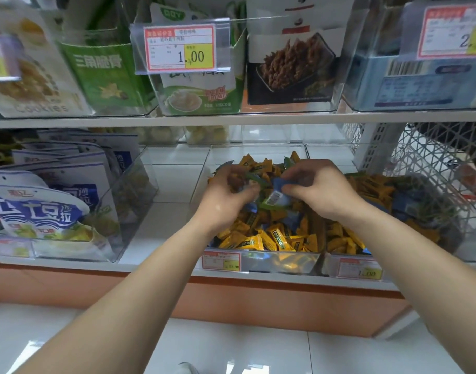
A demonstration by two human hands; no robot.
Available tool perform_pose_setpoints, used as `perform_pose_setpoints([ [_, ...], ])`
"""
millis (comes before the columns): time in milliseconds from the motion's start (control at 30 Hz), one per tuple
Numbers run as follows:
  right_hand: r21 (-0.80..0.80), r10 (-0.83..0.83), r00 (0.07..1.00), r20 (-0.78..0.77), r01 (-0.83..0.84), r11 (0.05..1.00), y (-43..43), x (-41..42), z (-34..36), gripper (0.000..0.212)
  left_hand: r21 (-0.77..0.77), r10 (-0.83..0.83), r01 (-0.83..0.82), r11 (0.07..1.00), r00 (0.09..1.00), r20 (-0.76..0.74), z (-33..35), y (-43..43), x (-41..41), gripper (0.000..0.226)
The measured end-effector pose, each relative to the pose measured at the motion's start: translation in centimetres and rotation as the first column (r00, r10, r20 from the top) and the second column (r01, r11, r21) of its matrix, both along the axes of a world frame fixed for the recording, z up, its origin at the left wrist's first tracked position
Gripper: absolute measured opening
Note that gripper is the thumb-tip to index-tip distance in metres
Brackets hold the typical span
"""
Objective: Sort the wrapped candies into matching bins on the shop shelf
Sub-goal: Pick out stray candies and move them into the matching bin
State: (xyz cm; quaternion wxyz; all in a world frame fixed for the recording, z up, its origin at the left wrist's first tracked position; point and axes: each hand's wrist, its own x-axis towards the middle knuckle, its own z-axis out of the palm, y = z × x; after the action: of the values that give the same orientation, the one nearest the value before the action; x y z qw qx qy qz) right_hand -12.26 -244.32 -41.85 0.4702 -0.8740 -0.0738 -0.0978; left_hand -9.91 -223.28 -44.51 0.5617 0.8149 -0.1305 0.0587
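We are reaching both bare forearms, left (129, 279) and right (409, 252), up from 6 o'clock toward the white shelf (231, 120). At the frame's centre the clear middle bin (258, 153) is holding a heap of yellow candies (258, 238), their long axes lying every way. At 3 o'clock of it, the neighbouring bin (331, 261) is holding mixed yellow, blue and green pieces. Over the middle bin we are bringing our hands close, palms down. Our left hand (226, 195) is curling its fingers round several wrapped pieces, a green candy (254, 179) among them. Our right hand (320, 188) is pinching a blue candy (278, 184), its axis running roughly 9-to-3 and its free end pointing toward 9 o'clock.
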Motion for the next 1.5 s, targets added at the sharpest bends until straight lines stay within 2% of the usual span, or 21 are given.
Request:
perform_pose_setpoints([
  [100,0.193,0.053,0.994,-0.092,-0.035,0.981,1.0,-0.3,-0.2,0.019,-0.202,-0.103,0.077,0.976,0.988,-0.119,0.2,-0.2,-0.6,0.017],
  [200,0.356,0.076,0.985,-0.153,-0.017,0.934,1.6,-0.4,0.0,0.014,-0.213,-0.116,0.086,0.973,0.985,-0.129,0.4,-0.2,-0.9,0.016],
  [267,0.357,0.083,0.981,-0.175,-0.016,0.934,2.0,-0.4,0.2,0.011,-0.165,-0.089,0.070,0.984,0.990,-0.110,0.5,0.1,-0.8,0.018],
  [367,0.359,0.054,0.986,-0.159,0.007,0.933,3.2,-0.4,0.2,0.010,-0.205,-0.155,0.105,0.973,0.957,-0.244,0.9,0.4,-1.2,0.028],
  [433,0.411,0.074,0.984,-0.162,-0.001,0.912,4.0,-0.4,0.2,0.010,-0.077,-0.169,0.156,0.985,0.963,-0.208,1.1,0.8,-1.4,0.049],
  [533,0.441,0.049,0.991,-0.128,0.013,0.897,4.4,0.5,0.0,0.003,0.187,-0.073,0.075,0.979,0.997,-0.018,1.4,2.0,-1.2,0.052],
  [567,0.386,-0.018,0.995,-0.096,0.053,0.921,4.5,1.2,-0.1,0.007,0.224,-0.013,0.005,0.975,0.999,0.032,1.6,2.7,-1.0,0.051],
  [600,0.252,-0.087,0.995,-0.042,0.095,0.963,4.4,2.0,-0.3,0.009,0.236,0.041,-0.058,0.970,0.996,0.074,1.9,3.4,-0.8,0.049],
  [667,-0.103,-0.098,0.995,0.018,0.099,0.990,4.9,3.6,-0.7,0.019,0.227,0.115,-0.140,0.964,0.986,0.119,2.3,5.1,-0.4,0.046],
  [733,-0.354,-0.038,0.997,-0.070,0.011,0.935,5.7,5.2,-1.3,0.035,0.229,0.164,-0.194,0.954,0.976,0.143,2.6,6.4,-0.1,0.044],
  [833,-0.588,-0.048,0.992,-0.115,-0.029,0.808,6.5,6.7,-1.8,0.047,0.223,0.198,-0.227,0.948,0.969,0.147,2.7,7.6,-0.1,0.039],
  [967,-0.687,-0.002,0.985,-0.173,-0.119,0.717,5.9,7.1,-1.9,0.058,0.213,0.184,-0.209,0.955,0.974,0.133,2.4,8.2,-0.3,0.039],
  [1033,-0.715,0.049,0.979,-0.198,-0.178,0.677,5.3,7.0,-1.9,0.051,0.220,0.161,-0.185,0.958,0.979,0.123,2.3,8.3,-0.4,0.041],
  [1133,-0.788,0.066,0.982,-0.176,-0.181,0.588,4.7,6.5,-1.3,0.049,0.229,0.141,-0.166,0.959,0.982,0.123,2.4,8.3,-0.4,0.042],
  [1200,-0.757,0.081,0.981,-0.175,-0.187,0.626,4.6,6.2,-0.7,0.048,0.241,0.122,-0.150,0.959,0.984,0.128,2.8,8.5,-0.7,0.045],
  [1267,-0.720,0.084,0.978,-0.192,-0.199,0.665,4.5,5.9,-0.4,0.059,0.261,0.104,-0.131,0.956,0.988,0.114,3.0,8.6,-0.7,0.048],
  [1333,-0.756,0.078,0.974,-0.214,-0.216,0.618,4.5,5.8,-0.3,0.069,0.290,0.096,-0.122,0.949,0.990,0.103,3.1,8.9,-0.6,0.048],
  [1400,-0.824,0.072,0.969,-0.236,-0.238,0.514,4.7,5.7,-0.3,0.066,0.308,0.100,-0.126,0.943,0.990,0.097,3.0,9.4,-0.7,0.048],
  [1433,-0.829,0.071,0.966,-0.250,-0.251,0.500,4.6,5.8,-0.2,0.065,0.311,0.103,-0.128,0.942,0.990,0.096,3.0,9.6,-0.7,0.047],
  [1500,-0.801,0.077,0.956,-0.283,-0.280,0.529,4.5,5.9,-0.2,0.061,0.309,0.110,-0.136,0.941,0.989,0.098,2.9,9.8,-0.8,0.043],
])
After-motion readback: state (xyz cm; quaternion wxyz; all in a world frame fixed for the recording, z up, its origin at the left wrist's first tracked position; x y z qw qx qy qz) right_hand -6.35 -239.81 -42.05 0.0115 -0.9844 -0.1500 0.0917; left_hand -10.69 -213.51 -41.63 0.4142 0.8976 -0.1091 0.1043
